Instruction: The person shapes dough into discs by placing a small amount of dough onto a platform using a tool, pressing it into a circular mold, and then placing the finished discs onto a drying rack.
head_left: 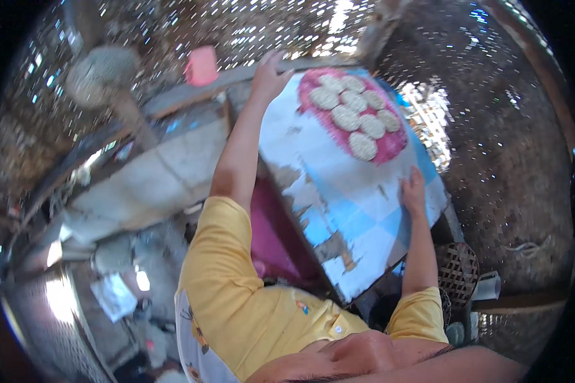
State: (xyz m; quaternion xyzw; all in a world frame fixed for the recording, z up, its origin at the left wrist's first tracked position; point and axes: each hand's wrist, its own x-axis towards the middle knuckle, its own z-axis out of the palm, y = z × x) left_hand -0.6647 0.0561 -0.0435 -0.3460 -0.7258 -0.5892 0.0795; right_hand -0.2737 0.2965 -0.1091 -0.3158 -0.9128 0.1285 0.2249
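Observation:
A pink mat or shallow tray (383,148) lies at the far end of the table, with several round, pale, grainy cakes (345,117) spread over it. Its exact kind is hard to make out. My left hand (271,78) reaches to the table's far left corner, beside the mat, with thumb and fingers apart and nothing in it. Close to the table's right edge, nearer me than the mat, is my right hand (414,191). Its fingers are stretched out over the blue and white tabletop, and it holds nothing.
The table's covering (338,191) is worn and peeling along its left side. A pink mug (202,66) stands on a ledge at the far left. Woven baskets (460,268) and a white cup (487,286) sit at the right, by a woven wall (511,159).

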